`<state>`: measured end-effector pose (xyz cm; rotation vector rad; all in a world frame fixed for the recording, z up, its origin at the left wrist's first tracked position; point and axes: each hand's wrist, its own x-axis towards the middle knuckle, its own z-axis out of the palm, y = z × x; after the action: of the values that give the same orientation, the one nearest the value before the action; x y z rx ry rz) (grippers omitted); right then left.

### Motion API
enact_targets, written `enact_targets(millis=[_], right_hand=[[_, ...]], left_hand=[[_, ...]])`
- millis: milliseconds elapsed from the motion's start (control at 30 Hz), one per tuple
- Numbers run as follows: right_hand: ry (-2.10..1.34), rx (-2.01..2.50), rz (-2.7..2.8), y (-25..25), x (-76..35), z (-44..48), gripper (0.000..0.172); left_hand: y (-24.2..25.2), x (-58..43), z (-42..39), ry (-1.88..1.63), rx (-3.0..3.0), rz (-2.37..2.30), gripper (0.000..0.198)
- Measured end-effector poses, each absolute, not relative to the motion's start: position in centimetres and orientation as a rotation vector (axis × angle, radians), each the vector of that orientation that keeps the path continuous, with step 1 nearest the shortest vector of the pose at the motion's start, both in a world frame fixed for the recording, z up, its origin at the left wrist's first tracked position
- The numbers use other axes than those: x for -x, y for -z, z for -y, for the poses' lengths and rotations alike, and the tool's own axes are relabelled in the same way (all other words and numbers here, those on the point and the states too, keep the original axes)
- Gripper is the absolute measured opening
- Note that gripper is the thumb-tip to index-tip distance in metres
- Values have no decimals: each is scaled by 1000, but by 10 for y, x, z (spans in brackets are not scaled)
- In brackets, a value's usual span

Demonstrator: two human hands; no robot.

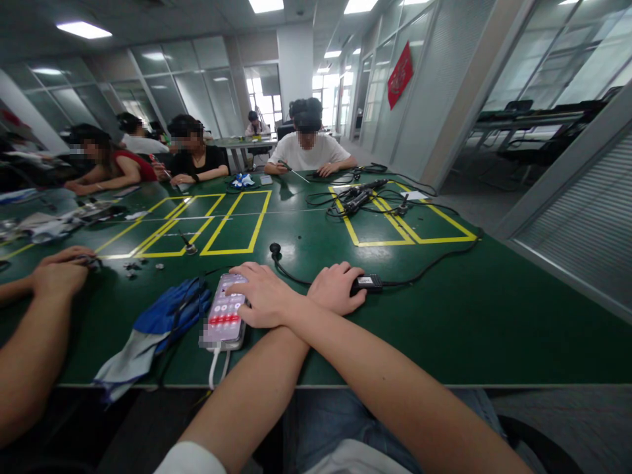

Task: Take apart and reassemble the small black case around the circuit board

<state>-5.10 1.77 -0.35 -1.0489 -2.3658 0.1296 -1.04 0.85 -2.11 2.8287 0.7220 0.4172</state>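
Observation:
My forearms are crossed on the green table. My right hand (261,293), reaching to the left, lies open with spread fingers over the right side of a phone (224,316); the phone's screen is lit and a white cable (214,368) runs from its lower end. Crossed beneath the right arm, my left hand (336,289) reaches right, its thumb and fingers around the near end of a small black box (369,283) with a white label. A black cable leaves the box's far end. A round black cable end (275,250) lies just beyond my hands.
Blue-and-grey work gloves (162,316) lie left of the phone. A co-worker's hands (64,266) are at the left. Yellow tape outlines (237,252) mark the table, with tangled black cables and tools (360,197) at the far right. Another person (309,148) sits opposite.

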Motion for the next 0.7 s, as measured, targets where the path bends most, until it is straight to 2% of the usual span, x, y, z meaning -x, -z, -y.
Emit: enact_targets(millis=[200, 400, 700], right_hand=[[-146, 1050, 2384, 4, 51, -18, 37], [-157, 1054, 2346, 3, 51, -19, 45], [-195, 1055, 2338, 6, 51, -19, 43]], left_hand=[[21, 11, -8, -422, -2827, -730, 39], [20, 11, -7, -408, -2826, -723, 40], [22, 10, -8, -422, -2836, -720, 38]])
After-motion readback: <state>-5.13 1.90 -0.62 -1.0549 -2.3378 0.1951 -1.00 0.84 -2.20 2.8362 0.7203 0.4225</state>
